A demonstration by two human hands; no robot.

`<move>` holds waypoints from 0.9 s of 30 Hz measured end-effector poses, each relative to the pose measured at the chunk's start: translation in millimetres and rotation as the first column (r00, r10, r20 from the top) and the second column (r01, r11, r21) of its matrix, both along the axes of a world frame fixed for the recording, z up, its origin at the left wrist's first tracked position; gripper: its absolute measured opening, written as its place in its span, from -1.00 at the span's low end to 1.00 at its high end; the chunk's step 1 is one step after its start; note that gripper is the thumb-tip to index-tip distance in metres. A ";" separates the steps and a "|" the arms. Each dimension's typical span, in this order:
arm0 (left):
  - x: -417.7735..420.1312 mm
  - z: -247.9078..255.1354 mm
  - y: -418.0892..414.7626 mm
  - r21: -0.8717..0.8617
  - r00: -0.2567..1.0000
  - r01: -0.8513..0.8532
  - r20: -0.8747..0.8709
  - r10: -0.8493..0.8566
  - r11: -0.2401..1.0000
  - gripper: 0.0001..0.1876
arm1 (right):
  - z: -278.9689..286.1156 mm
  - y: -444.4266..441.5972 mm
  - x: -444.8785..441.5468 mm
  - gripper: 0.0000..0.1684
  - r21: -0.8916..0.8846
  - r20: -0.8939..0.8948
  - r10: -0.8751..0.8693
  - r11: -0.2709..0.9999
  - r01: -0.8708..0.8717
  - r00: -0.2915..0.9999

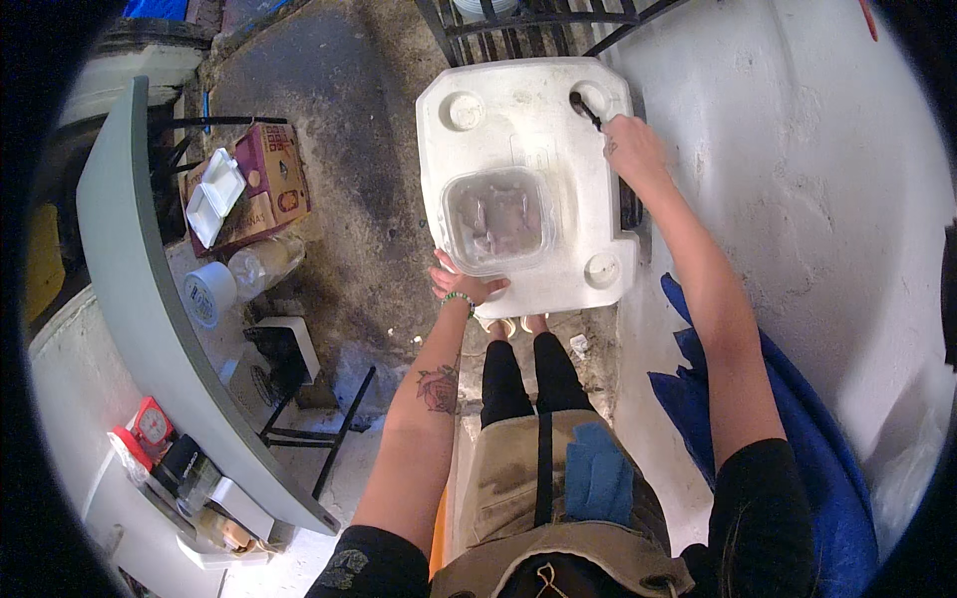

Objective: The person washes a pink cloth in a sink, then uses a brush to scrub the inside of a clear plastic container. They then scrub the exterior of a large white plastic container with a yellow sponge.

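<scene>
My right hand point(634, 149) is closed around the handle of a dark utensil point(585, 110), whose rounded end lies over the upper right round recess of a white cooler lid point(463, 149). On the lid stands a clear plastic container point(499, 221) with pale, pinkish pieces in cloudy liquid, some of them long and thin. My left hand point(467, 284), with a beaded bracelet at the wrist, rests with spread fingers at the container's lower left corner and on the lid's edge. Whether its fingers press on the container cannot be told.
A grey-topped table point(123, 224) stands left, with a red scale point(153, 422) beyond it. A cardboard box point(277, 179) bears an open foam box point(217, 196); a clear jar point(267, 263) lies nearby. Black metal rack point(538, 34) above the lid, white wall and blue sheet point(792, 433) right.
</scene>
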State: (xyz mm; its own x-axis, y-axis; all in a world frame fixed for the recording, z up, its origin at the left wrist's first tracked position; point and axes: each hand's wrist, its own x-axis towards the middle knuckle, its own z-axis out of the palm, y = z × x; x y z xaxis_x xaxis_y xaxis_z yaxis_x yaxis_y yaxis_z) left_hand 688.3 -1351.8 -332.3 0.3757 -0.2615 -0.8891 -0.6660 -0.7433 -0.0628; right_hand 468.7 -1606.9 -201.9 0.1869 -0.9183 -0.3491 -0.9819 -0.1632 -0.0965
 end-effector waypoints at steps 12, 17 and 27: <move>10.0 -18.9 9.1 0.021 1.000 -0.020 0.004 0.020 1.000 0.62 | -13.0 12.1 -20.5 -0.75 -0.067 0.059 -0.030 0.997 0.034 0.998; 0.8 4.3 -5.3 0.094 0.997 -0.072 0.007 0.072 0.993 0.64 | 6.3 70.5 -13.9 -0.65 -0.219 0.186 -0.117 0.963 0.157 0.976; -1.1 15.4 -12.0 0.096 0.999 -0.031 -0.040 0.035 0.995 0.61 | 58.5 182.1 45.0 -0.56 0.150 0.203 0.038 0.986 -0.070 0.978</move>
